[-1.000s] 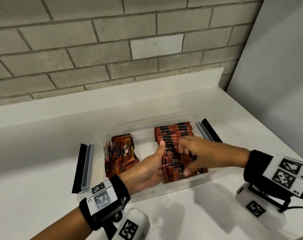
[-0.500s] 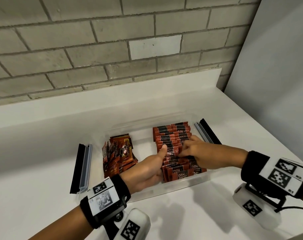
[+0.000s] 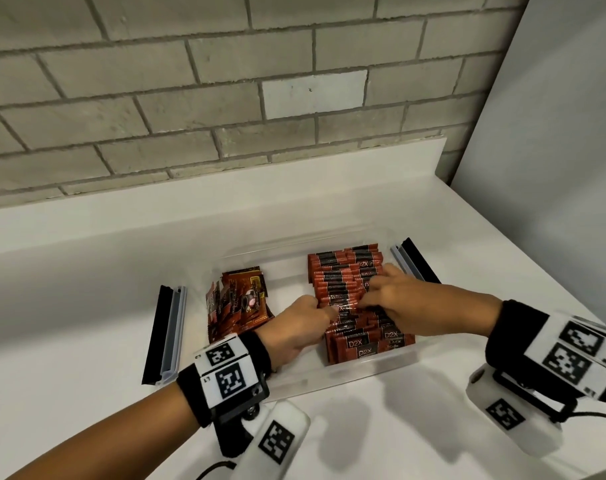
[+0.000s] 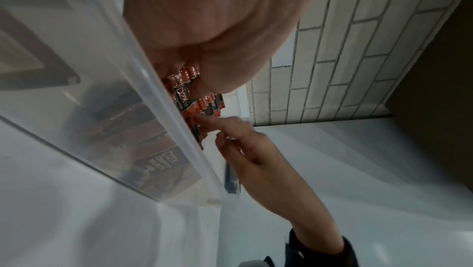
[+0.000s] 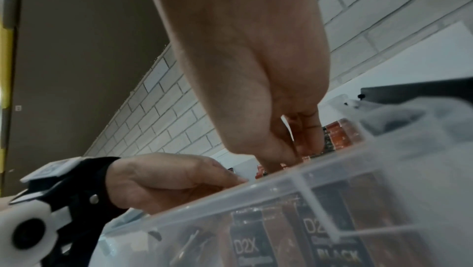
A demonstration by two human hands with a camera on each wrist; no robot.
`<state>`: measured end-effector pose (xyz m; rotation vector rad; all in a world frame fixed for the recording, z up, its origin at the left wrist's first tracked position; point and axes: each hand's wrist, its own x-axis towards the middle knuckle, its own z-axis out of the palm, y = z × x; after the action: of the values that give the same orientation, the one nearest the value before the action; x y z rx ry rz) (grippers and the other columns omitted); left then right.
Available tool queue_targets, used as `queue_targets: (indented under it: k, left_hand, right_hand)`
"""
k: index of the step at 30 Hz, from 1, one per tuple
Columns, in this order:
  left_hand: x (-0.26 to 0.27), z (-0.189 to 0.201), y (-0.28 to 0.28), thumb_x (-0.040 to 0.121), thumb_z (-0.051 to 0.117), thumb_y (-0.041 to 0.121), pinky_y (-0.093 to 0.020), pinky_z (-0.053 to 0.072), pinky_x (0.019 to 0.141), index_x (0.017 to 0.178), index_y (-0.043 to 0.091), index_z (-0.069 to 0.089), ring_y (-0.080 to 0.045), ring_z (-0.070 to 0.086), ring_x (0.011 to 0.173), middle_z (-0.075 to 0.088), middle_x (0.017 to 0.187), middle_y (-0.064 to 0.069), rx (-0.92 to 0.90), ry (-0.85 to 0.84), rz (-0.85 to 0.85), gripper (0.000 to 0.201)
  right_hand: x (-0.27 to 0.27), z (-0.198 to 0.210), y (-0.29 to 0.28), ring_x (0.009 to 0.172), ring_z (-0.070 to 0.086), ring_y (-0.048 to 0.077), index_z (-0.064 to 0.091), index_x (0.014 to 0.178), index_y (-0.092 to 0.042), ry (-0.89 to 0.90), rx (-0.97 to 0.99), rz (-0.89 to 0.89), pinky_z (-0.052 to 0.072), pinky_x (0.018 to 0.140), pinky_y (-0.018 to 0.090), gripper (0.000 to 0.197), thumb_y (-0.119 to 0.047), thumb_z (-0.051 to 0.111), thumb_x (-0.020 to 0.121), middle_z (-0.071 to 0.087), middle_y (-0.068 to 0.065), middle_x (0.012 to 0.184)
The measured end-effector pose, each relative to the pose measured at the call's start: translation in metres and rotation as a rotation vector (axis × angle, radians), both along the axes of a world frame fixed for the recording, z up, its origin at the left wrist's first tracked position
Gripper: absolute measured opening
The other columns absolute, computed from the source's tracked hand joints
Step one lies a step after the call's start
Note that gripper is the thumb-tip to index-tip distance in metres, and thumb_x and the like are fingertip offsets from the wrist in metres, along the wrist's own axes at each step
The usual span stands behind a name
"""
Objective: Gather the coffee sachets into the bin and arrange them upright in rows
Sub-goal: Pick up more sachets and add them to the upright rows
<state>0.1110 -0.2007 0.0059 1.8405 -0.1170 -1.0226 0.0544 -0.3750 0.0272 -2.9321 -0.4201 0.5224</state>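
A clear plastic bin (image 3: 363,372) stands on the white counter. Red-and-black D2X coffee sachets (image 3: 343,271) stand upright in packed rows in its right half. Brown sachets (image 3: 239,299) lean in a loose bunch at its left. My left hand (image 3: 315,317) reaches over the front rim and grips the left side of the red rows, thumb on top. My right hand (image 3: 370,296) comes from the right, fingertips (image 5: 279,162) pointing down and pinching sachet tops mid-row. The left wrist view shows sachets (image 4: 187,89) between my left thumb and fingers, above the rim (image 4: 153,93).
Black-and-grey rails lie on the counter beside the bin, one on the left (image 3: 166,337) and one on the right (image 3: 412,261). A brick wall rises behind the counter's raised back edge. A grey panel closes the right side.
My right hand has drawn its spread fingers together and moved back along the red row, now pinching down into it. My left hand holds nearly the same spot.
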Motion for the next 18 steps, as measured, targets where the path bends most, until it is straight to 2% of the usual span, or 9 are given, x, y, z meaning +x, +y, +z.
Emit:
queue_targets:
  k: [4, 6, 8, 10, 12, 14, 15, 16, 18]
  left_hand:
    - [0.001, -0.004, 0.0, 0.096, 0.053, 0.009, -0.024, 0.047, 0.074, 0.101, 0.014, 0.062, -0.017, 0.059, 0.092, 0.065, 0.099, -0.003, 0.039, -0.08, -0.013, 0.011]
    - [0.001, -0.005, 0.0, 0.093, 0.054, 0.002, -0.026, 0.053, 0.075, 0.103, 0.011, 0.063, -0.021, 0.063, 0.095, 0.067, 0.102, -0.007, 0.041, -0.095, -0.008, 0.016]
    - [0.001, -0.005, 0.002, 0.09, 0.054, -0.002, -0.035, 0.055, 0.086, 0.107, 0.005, 0.062, -0.027, 0.065, 0.103, 0.068, 0.108, -0.014, 0.031, -0.083, 0.013, 0.019]
    - [0.002, -0.007, 0.004, 0.089, 0.05, -0.005, -0.043, 0.053, 0.094, 0.11, -0.001, 0.059, -0.031, 0.064, 0.106, 0.067, 0.112, -0.02, 0.011, -0.056, 0.043, 0.023]
    - [0.002, -0.008, 0.004, 0.087, 0.046, -0.006, -0.049, 0.05, 0.097, 0.105, -0.001, 0.059, -0.033, 0.063, 0.108, 0.066, 0.113, -0.022, -0.02, -0.029, 0.07, 0.022]
    - [-0.002, -0.003, 0.006, 0.088, 0.043, -0.007, -0.052, 0.047, 0.099, 0.089, 0.006, 0.057, -0.033, 0.063, 0.103, 0.065, 0.112, -0.024, -0.014, -0.019, 0.077, 0.019]
    - [-0.004, 0.0, 0.007, 0.089, 0.041, -0.007, -0.053, 0.047, 0.099, 0.083, 0.008, 0.057, -0.032, 0.063, 0.098, 0.066, 0.107, -0.024, -0.014, -0.002, 0.074, 0.023]
    - [-0.006, 0.002, 0.008, 0.09, 0.039, -0.009, -0.051, 0.05, 0.096, 0.08, 0.007, 0.059, -0.031, 0.064, 0.092, 0.067, 0.1, -0.024, -0.028, 0.025, 0.069, 0.027]
    - [-0.012, 0.009, 0.01, 0.093, 0.035, -0.013, -0.033, 0.06, 0.072, 0.077, 0.002, 0.061, -0.02, 0.068, 0.069, 0.067, 0.078, -0.016, -0.089, 0.113, 0.08, 0.034]
  right_hand:
    - [0.005, -0.006, 0.01, 0.122, 0.029, 0.022, 0.048, 0.139, -0.025, 0.086, -0.07, 0.04, 0.033, 0.106, 0.038, 0.045, -0.009, 0.045, 0.096, 0.046, -0.002, 0.129]
    - [0.005, -0.003, 0.009, 0.121, 0.029, 0.02, 0.049, 0.136, -0.028, 0.104, -0.019, 0.017, 0.034, 0.105, 0.036, 0.044, -0.01, 0.045, 0.096, 0.046, -0.003, 0.127]
    - [0.003, 0.011, 0.007, 0.115, 0.037, 0.013, 0.056, 0.122, -0.03, 0.11, 0.095, -0.048, 0.039, 0.1, 0.031, 0.031, -0.014, 0.047, 0.097, 0.051, -0.006, 0.119]
    - [0.0, 0.027, 0.006, 0.094, 0.053, 0.0, 0.061, 0.102, -0.028, 0.17, 0.23, -0.076, 0.047, 0.083, 0.019, 0.019, -0.013, 0.054, 0.093, 0.062, -0.011, 0.101]
    - [-0.003, 0.034, 0.007, 0.075, 0.06, -0.006, 0.068, 0.096, -0.023, 0.265, 0.266, -0.042, 0.045, 0.069, 0.011, 0.022, -0.007, 0.055, 0.089, 0.067, -0.015, 0.086]
    - [-0.004, 0.029, 0.012, 0.074, 0.059, -0.003, 0.07, 0.096, -0.021, 0.253, 0.177, 0.015, 0.044, 0.067, 0.011, 0.022, -0.006, 0.058, 0.085, 0.065, -0.016, 0.084]
    - [-0.003, 0.022, 0.014, 0.078, 0.058, 0.001, 0.066, 0.096, -0.021, 0.198, 0.134, 0.029, 0.045, 0.068, 0.016, 0.017, -0.009, 0.062, 0.083, 0.063, -0.013, 0.088]
    - [-0.003, 0.016, 0.015, 0.083, 0.055, 0.007, 0.06, 0.096, -0.021, 0.143, 0.104, 0.019, 0.046, 0.07, 0.021, 0.017, -0.014, 0.067, 0.082, 0.06, -0.008, 0.093]
    - [-0.002, 0.006, 0.017, 0.093, 0.049, 0.013, 0.049, 0.102, -0.022, 0.108, 0.061, -0.012, 0.046, 0.076, 0.027, 0.03, -0.025, 0.071, 0.081, 0.052, -0.004, 0.103]
